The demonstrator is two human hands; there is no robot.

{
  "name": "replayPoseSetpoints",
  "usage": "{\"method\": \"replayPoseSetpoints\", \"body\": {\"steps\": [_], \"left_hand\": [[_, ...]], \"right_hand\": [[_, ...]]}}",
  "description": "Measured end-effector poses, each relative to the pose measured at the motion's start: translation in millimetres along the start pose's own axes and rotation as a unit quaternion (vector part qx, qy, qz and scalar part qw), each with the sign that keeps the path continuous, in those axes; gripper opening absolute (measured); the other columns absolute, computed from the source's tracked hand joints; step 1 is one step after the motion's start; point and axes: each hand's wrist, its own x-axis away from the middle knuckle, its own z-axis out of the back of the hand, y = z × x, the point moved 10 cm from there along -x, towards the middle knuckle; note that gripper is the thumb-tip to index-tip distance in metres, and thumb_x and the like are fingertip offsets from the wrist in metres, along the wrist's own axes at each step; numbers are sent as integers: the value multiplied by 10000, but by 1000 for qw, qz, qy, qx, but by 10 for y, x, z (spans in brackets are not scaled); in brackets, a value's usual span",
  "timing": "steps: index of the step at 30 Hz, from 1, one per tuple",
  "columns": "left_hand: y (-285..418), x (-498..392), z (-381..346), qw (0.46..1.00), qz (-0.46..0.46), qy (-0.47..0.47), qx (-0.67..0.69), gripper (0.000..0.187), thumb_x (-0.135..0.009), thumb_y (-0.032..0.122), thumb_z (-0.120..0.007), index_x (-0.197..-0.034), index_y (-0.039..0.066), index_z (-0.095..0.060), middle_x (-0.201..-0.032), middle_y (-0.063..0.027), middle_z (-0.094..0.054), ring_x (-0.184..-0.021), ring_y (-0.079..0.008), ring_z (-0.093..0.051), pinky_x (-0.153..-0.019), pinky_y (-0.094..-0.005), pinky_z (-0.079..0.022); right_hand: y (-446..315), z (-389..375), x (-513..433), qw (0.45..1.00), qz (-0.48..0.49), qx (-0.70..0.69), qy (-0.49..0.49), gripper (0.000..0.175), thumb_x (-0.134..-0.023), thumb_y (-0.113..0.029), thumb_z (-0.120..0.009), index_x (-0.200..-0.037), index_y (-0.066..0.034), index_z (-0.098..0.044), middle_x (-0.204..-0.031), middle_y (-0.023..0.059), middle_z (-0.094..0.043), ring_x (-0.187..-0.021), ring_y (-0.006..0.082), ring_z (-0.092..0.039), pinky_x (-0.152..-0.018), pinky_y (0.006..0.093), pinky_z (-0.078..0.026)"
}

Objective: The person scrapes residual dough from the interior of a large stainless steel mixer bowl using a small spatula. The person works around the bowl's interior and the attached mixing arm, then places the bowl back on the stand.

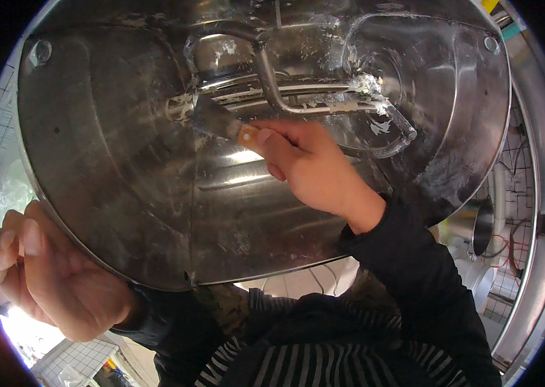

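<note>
My right hand [301, 159] grips the wooden handle [249, 137] of a scraper. Its flat metal blade [214, 116] lies by the left end of the bars inside a large stainless steel mixer tub [146, 193]. Bent metal mixing bars [272, 87] run across the tub, with pale dough-like residue [368, 84] caked thickest at their right end. Thin whitish smears mark the tub's walls. Beyond the tub's left rim, my left hand [59, 275] is raised with its fingers loosely curled and apart. Nothing shows in it; whether its back touches the rim is unclear.
A metal frame [533, 290] rises along the right. Beside it are a steel cylindrical container [475, 227], red wires [499, 242] and a tiled wall [516, 193]. At lower left stands a white-tiled counter [81, 360]. Translucent plastic [13, 193] hangs behind the left hand.
</note>
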Motion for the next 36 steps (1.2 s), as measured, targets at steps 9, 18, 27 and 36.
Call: {"method": "replayPoseSetpoints", "body": {"steps": [9,18,27,36], "left_hand": [[-2,30,-60,1000,-3,-3,14,242,-886,-43,-544,-1098,-18,-657,-731,-54,-468,-515,-76,-342,-474,-241,-253],[-8,15,-91,998,-1,-20,56,224,-878,-38,-559,-1074,-19,-667,-684,-44,-446,-494,-77,-320,-470,-236,-243],[-5,-5,-136,998,-12,-24,65,216,-857,-52,-561,-1047,-30,-661,-652,-36,-397,-523,-91,-320,-514,-249,-266],[15,36,40,999,1,11,-37,228,-870,-23,-561,-1075,-43,-659,-721,-73,-459,-569,-108,-407,-566,-267,-349]], "right_hand": [[50,-8,12,998,-28,-51,9,333,-1069,-236,-516,-1110,44,-690,-630,19,-507,-597,108,-468,-581,317,-399],[62,-33,24,999,-13,-25,18,314,-1067,-199,-506,-1134,43,-693,-639,44,-519,-606,113,-456,-580,331,-394],[8,-87,55,1000,12,-17,6,397,-1109,-247,-498,-1330,42,-657,-700,-44,-485,-650,51,-414,-596,262,-358],[-140,-233,-125,994,72,82,29,276,-1057,-214,-518,-1093,15,-668,-785,284,-651,-715,442,-628,-665,490,-477]]}}
